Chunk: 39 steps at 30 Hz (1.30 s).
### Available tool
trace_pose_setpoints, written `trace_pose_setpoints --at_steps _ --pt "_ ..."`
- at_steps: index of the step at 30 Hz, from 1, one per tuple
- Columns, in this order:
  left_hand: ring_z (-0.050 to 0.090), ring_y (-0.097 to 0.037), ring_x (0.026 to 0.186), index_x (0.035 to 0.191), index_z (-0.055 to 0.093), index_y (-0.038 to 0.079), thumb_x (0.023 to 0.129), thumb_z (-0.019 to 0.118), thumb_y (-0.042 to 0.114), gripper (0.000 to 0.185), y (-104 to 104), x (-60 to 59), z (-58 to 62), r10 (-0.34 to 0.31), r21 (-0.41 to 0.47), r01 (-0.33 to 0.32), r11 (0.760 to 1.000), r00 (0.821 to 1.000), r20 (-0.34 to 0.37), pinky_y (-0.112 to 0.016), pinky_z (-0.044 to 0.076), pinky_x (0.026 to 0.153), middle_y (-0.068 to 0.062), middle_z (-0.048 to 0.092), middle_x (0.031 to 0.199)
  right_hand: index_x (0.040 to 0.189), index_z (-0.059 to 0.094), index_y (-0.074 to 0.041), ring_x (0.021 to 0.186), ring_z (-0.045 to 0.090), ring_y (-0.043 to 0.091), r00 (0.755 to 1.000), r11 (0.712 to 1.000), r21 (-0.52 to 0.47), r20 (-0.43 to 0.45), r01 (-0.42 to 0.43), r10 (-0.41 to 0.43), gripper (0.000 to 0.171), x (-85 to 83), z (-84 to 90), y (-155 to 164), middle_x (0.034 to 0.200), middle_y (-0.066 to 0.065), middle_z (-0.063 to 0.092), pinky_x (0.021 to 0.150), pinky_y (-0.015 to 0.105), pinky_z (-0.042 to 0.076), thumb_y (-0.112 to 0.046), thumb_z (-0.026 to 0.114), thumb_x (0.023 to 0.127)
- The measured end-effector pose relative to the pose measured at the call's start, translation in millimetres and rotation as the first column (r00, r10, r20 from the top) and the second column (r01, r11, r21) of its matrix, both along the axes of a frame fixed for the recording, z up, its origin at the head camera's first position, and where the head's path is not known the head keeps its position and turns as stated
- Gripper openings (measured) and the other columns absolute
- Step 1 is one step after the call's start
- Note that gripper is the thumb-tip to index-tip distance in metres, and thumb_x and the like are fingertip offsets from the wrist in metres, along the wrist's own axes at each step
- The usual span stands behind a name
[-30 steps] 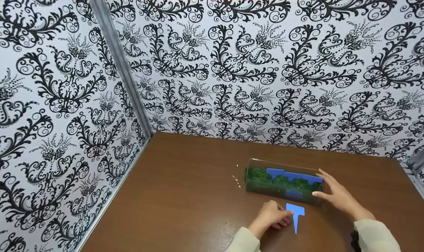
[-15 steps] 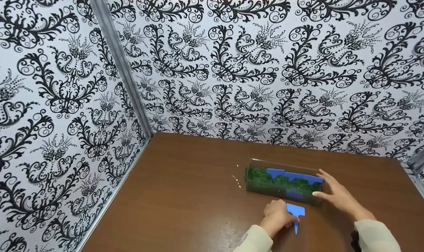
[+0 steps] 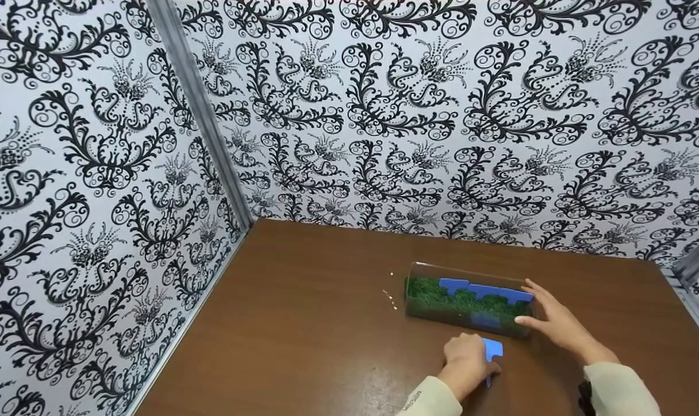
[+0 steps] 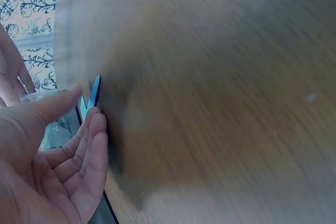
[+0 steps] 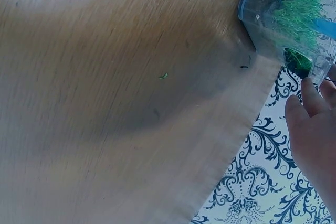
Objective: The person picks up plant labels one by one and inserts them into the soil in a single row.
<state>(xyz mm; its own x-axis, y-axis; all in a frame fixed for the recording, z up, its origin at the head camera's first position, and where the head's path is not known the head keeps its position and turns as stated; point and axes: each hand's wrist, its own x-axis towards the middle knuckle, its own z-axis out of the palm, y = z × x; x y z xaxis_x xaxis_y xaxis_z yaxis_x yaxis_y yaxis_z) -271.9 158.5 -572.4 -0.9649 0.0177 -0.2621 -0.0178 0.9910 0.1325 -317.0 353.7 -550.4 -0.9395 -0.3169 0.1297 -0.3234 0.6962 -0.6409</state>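
Note:
My left hand (image 3: 464, 359) is over a blue T-shaped plant label (image 3: 493, 348) lying on the table, covering part of its head and stem. In the left wrist view, the label's pointed stem (image 4: 95, 92) shows just past the fingertips, with the thumb apart from the fingers. A clear plastic box (image 3: 436, 318) filled with green artificial grass (image 3: 421, 289) stands behind it. Several blue labels (image 3: 499, 292) stand in a row along its back side. My right hand (image 3: 560, 325) holds the box's right end, thumb at the front and fingers at the back.
Small pale bits (image 3: 391, 298) lie on the brown table (image 3: 303, 323) left of the box. A green scrap (image 5: 163, 76) shows on the table in the right wrist view. Patterned walls (image 3: 349, 115) enclose the back and left.
My left hand has moved rightward over the loose label and now covers more of it. That label, the box and my right hand stay in place.

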Motion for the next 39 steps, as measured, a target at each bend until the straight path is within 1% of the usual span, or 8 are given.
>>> trace_pose_setpoints --at_steps 7,13,17,20,26,31,35,39 --pt "0.070 -0.013 0.078 0.096 0.077 0.035 0.068 0.082 0.064 0.041 2.7 0.4 -5.8 -0.014 -0.051 0.012 0.999 0.999 -0.038 -0.032 0.057 0.065 0.014 0.074 0.095 0.146 0.038 0.009 0.139 0.024 0.060 1.000 1.000 0.000 0.021 0.005 -0.005 0.071 -0.8 -0.1 -0.4 0.159 0.034 0.021 0.104 0.076 0.024 -0.024 0.071 0.092" --pt "0.070 -0.015 0.077 0.097 0.077 0.032 0.067 0.086 0.059 0.041 0.5 0.3 -9.3 0.003 -0.008 -0.003 1.000 0.998 -0.067 -0.033 0.057 0.063 0.011 0.075 0.091 0.146 0.039 0.009 0.139 0.025 0.060 1.000 1.000 0.000 0.016 0.000 0.000 0.071 -1.3 -1.0 -0.3 0.159 0.034 0.021 0.104 0.076 0.025 -0.023 0.071 0.092" --pt "0.070 -0.016 0.079 0.097 0.077 0.029 0.068 0.086 0.056 0.040 -2.1 -1.1 -10.3 0.015 0.044 -0.014 0.999 0.999 -0.032 -0.033 0.058 0.066 0.009 0.075 0.092 0.146 0.039 0.009 0.139 0.025 0.060 1.000 1.000 0.001 0.015 0.004 -0.004 0.070 -0.8 -0.5 -0.3 0.159 0.034 0.021 0.104 0.076 0.025 -0.022 0.071 0.092" --pt "0.070 -0.017 0.078 0.090 0.077 0.026 0.070 0.086 0.054 0.036 -3.6 -1.7 -10.2 0.025 0.075 -0.024 0.997 1.000 -0.009 -0.034 0.058 0.066 0.007 0.075 0.090 0.146 0.038 0.009 0.139 0.024 0.060 1.000 1.000 0.000 0.021 0.003 -0.003 0.070 -0.1 0.8 -0.5 0.159 0.034 0.020 0.104 0.076 0.025 -0.023 0.071 0.092" --pt "0.070 -0.018 0.072 0.083 0.077 0.020 0.071 0.086 0.051 0.035 -7.2 0.6 -8.3 0.038 0.102 -0.036 0.994 0.999 -0.016 -0.034 0.059 0.064 0.004 0.074 0.083 0.147 0.036 0.009 0.139 0.023 0.062 0.999 1.000 -0.006 0.034 -0.010 0.011 0.072 1.3 3.9 -0.8 0.159 0.034 0.019 0.103 0.077 0.025 -0.024 0.070 0.093" --pt "0.070 -0.019 0.076 0.082 0.076 0.018 0.069 0.087 0.050 0.036 -11.1 0.9 -9.5 0.055 0.151 -0.053 0.987 0.998 -0.011 -0.035 0.058 0.066 0.002 0.074 0.085 0.148 0.035 0.009 0.139 0.023 0.061 0.999 1.000 0.000 0.044 -0.007 0.007 0.072 1.5 3.9 -0.7 0.159 0.034 0.018 0.102 0.077 0.026 -0.025 0.069 0.094" --pt "0.070 -0.021 0.079 0.067 0.071 0.017 0.070 0.087 0.047 0.034 -13.8 0.2 -9.5 0.075 0.205 -0.083 0.975 0.996 0.044 -0.036 0.058 0.068 0.001 0.073 0.083 0.148 0.035 0.008 0.140 0.022 0.061 0.999 1.000 -0.002 0.049 -0.007 0.007 0.072 1.4 3.6 -0.6 0.160 0.033 0.018 0.102 0.078 0.026 -0.025 0.069 0.094" --pt "0.069 -0.023 0.078 0.064 0.068 0.013 0.069 0.088 0.044 0.037 -15.0 0.3 -7.9 0.098 0.246 -0.114 0.963 0.992 0.077 -0.038 0.058 0.067 -0.001 0.073 0.082 0.148 0.036 0.008 0.139 0.023 0.061 0.999 1.000 0.003 0.036 -0.004 0.004 0.072 0.8 3.6 -0.7 0.159 0.033 0.019 0.102 0.077 0.025 -0.025 0.069 0.094"
